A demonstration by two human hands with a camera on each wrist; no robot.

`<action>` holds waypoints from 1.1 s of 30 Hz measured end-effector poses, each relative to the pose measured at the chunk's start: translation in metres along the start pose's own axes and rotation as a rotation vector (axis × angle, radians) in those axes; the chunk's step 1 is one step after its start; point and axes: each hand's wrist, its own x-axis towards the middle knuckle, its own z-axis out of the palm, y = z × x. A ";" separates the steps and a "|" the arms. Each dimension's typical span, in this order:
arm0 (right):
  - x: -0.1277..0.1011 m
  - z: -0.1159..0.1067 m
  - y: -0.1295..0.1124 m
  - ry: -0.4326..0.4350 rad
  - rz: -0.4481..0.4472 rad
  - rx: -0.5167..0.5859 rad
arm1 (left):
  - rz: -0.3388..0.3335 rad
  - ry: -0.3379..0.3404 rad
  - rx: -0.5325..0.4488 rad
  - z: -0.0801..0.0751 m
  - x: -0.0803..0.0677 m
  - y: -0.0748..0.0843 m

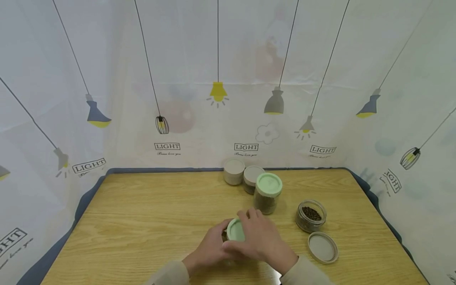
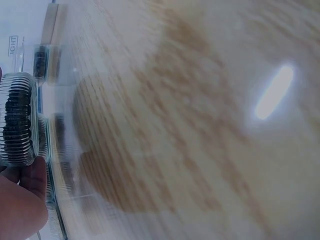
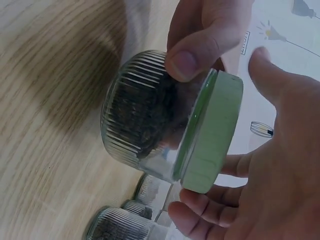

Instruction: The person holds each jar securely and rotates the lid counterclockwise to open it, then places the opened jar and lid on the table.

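- At the near middle of the pale wooden desk [image 1: 142, 221], both hands meet on a small ribbed glass jar of dark contents [image 3: 145, 110], with a pale green round lid [image 3: 212, 135] on it.
- The left hand [image 1: 210, 249] wraps the glass body from the left; its thumb presses the ribbed wall just under the lid's rim.
- The right hand [image 1: 263, 237] covers the lid from above and the right, fingers [image 3: 210, 210] curled round its edge, palm against its top. This hand is the nearer to the lid.
- The jar's long axis runs from its base on the left-hand side through the lid into the right palm. From overhead it seems tipped a little, though the hands hide most of it.
- Behind stand a taller green-lidded glass jar [image 1: 268, 193] and two beige-lidded jars [image 1: 234, 171].
- To the right, well apart, an open glass jar of dark grains [image 1: 310, 215] stands, with its loose beige lid [image 1: 322, 247] lying just beside it.
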 end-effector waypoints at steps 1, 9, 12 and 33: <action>0.000 0.001 0.000 -0.004 -0.013 -0.009 | -0.005 0.005 0.008 0.000 0.000 0.000; 0.002 0.000 0.002 -0.016 -0.129 0.014 | -0.054 0.012 0.026 -0.001 0.000 0.002; 0.003 -0.002 0.005 -0.038 -0.183 0.028 | -0.050 0.011 0.039 -0.001 0.000 0.002; -0.001 -0.003 0.005 -0.020 -0.207 0.050 | 0.003 0.040 0.082 0.001 0.000 -0.002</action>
